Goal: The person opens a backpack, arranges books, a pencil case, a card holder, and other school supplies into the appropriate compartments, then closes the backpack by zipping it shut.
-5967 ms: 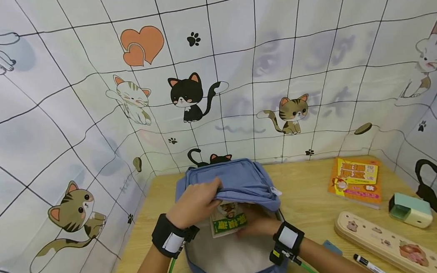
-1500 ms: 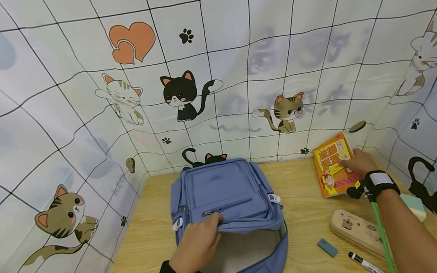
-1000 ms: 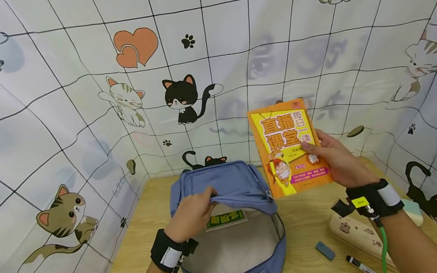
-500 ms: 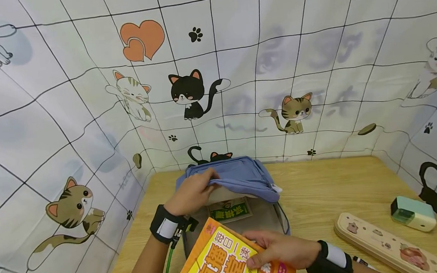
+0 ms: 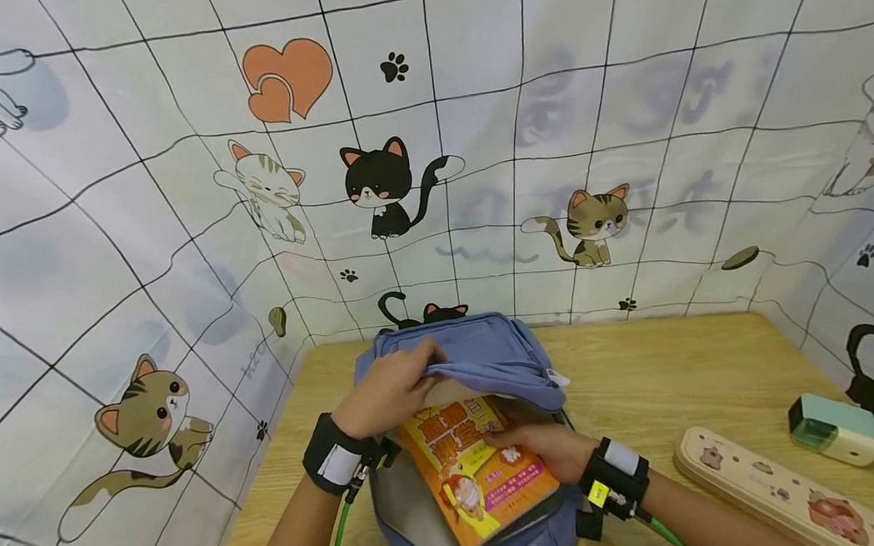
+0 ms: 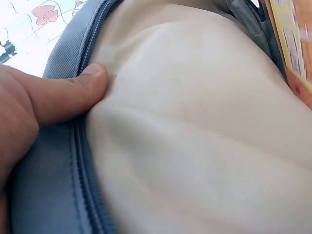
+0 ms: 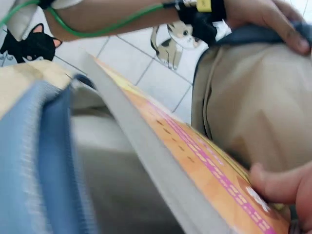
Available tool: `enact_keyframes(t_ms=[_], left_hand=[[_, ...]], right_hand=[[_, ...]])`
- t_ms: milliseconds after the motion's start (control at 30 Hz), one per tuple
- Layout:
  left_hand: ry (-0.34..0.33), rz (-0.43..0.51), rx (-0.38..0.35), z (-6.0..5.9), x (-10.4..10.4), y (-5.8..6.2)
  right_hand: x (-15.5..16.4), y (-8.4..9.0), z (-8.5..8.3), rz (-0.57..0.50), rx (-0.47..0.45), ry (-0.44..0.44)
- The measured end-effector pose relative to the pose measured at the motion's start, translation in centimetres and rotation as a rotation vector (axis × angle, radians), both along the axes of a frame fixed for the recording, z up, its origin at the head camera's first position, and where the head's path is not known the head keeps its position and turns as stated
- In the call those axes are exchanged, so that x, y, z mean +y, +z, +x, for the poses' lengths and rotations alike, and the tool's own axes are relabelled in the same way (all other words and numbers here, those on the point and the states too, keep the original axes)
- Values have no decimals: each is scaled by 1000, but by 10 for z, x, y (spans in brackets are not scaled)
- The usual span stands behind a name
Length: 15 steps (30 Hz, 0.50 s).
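Observation:
A blue backpack (image 5: pixel 479 341) lies on the table with its main compartment unzipped and its pale lining (image 6: pixel 195 102) showing. My left hand (image 5: pixel 387 389) pinches the edge of the front flap and holds it raised; in the left wrist view the thumb presses over the zipper edge. An orange book (image 5: pixel 488 487) with a yellow title panel is tilted in the mouth of the backpack. My right hand (image 5: pixel 553 448) grips the book by its right edge, thumb on the cover, fingers hidden beneath. The green-labelled book seen inside earlier is now hidden.
To the right lie a long cream pencil case (image 5: pixel 784 486) with printed pictures and a mint-green pencil sharpener (image 5: pixel 835 428). A white cloth with cat drawings (image 5: pixel 469 179) hangs behind the wooden table (image 5: pixel 661 376).
My right hand took the orange book from the table's back right, carried it left and brought it into the backpack opening. My left hand lifts the flap again after it hung lower.

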State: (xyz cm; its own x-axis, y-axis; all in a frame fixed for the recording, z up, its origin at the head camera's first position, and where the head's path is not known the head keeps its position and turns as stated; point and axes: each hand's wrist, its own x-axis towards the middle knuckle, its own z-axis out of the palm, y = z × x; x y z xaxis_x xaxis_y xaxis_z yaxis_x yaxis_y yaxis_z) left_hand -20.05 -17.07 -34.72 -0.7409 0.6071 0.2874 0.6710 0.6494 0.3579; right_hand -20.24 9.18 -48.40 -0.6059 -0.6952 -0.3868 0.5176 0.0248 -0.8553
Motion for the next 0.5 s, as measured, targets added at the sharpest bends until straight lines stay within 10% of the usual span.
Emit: enact_keyframes(t_ms=[333,500], left_hand=[[0,-2,5,6,-2,-6],[-13,-20,17,8,-4,-7]], right_hand=[[-15,-8,-30,48,102,-197],[-22,-9,-32,259,249,-346]])
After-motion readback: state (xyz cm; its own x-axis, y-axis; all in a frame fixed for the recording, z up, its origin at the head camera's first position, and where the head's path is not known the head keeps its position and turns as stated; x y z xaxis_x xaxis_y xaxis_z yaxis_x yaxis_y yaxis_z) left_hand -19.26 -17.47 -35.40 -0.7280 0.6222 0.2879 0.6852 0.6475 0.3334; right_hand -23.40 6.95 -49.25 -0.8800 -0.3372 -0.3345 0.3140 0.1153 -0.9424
